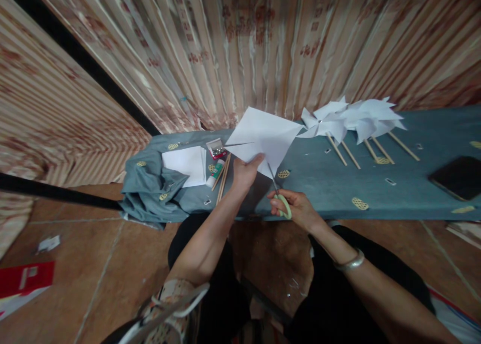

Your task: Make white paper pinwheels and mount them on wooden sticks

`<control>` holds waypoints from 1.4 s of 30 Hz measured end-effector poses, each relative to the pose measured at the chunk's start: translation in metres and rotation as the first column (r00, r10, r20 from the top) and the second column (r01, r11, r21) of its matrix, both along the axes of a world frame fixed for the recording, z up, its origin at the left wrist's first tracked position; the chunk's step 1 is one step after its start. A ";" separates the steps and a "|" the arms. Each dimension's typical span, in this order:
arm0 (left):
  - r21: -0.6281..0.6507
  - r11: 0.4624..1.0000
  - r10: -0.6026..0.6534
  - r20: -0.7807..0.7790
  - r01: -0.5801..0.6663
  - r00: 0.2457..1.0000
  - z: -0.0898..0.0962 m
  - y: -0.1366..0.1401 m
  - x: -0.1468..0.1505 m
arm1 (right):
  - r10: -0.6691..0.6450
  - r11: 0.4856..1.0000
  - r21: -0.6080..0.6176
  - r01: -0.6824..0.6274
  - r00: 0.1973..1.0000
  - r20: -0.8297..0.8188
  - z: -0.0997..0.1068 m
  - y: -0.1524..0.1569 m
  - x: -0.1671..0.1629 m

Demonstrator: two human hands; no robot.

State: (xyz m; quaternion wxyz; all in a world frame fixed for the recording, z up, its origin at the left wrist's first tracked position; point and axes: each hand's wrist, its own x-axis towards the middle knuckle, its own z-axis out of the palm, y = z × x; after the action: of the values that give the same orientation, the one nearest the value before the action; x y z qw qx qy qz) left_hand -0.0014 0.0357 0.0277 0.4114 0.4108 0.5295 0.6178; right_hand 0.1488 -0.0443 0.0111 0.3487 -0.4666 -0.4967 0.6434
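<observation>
My left hand (246, 173) grips a white square sheet of paper (268, 131) by its near edge, thumb on top. A slit runs inward from the sheet's left corner. In my right hand (295, 207) is a pair of scissors (286, 207) with light green handles. Their blades meet the paper at its near corner, beside my left thumb. Left of the sheet lie thin wooden sticks (224, 176), a green and white glue stick (215, 173) and a small red and white box (217, 148) of shiny metal pieces.
Several white paper pinwheels (330, 121) on wooden sticks lie to the right on the blue-grey cloth (319, 186). A stack of white paper (188, 164) is at the left, partly under folded cloth. A dark flat object (458, 178) rests at the far right. A patterned curtain (244, 43) hangs behind.
</observation>
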 end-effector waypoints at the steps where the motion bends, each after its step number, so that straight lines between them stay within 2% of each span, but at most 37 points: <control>1: -0.006 1.000 -0.004 -0.003 0.004 1.000 0.001 0.000 0.000 | 0.001 1.000 -0.001 -0.001 1.000 0.001 0.000 0.000 0.000; 8: -0.031 0.999 -0.042 0.028 0.043 0.999 0.003 -0.003 0.002 | 0.000 1.000 -0.013 0.000 1.000 0.005 0.000 0.000 0.001; 15: -0.052 0.994 -0.097 0.072 0.101 0.993 0.006 -0.010 0.009 | -0.010 0.999 0.038 0.009 1.000 0.009 0.001 0.001 0.004; 20: -0.071 0.992 -0.096 0.083 0.102 0.992 0.004 -0.010 0.008 | -0.016 0.999 0.033 0.016 1.000 0.010 0.000 0.001 0.004; 26: -0.027 0.994 -0.102 0.094 0.105 0.990 0.002 -0.009 0.007 | -0.042 0.999 -0.009 0.042 0.999 0.003 0.000 0.002 0.003; 37: -0.119 0.981 -0.132 0.141 0.150 0.981 0.000 -0.014 0.011 | -0.020 0.999 0.037 0.019 0.999 0.029 -0.001 0.003 0.008; 42: -0.084 0.984 -0.139 0.215 0.160 0.967 0.002 -0.015 0.011 | -0.038 0.999 0.029 0.038 0.999 0.017 -0.001 0.003 0.006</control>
State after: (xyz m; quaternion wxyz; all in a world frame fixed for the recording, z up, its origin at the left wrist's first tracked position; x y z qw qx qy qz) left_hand 0.0098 0.0206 0.0297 0.5302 0.3611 0.4813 0.5973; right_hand 0.1550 -0.0409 0.0102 0.3633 -0.4763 -0.5000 0.6254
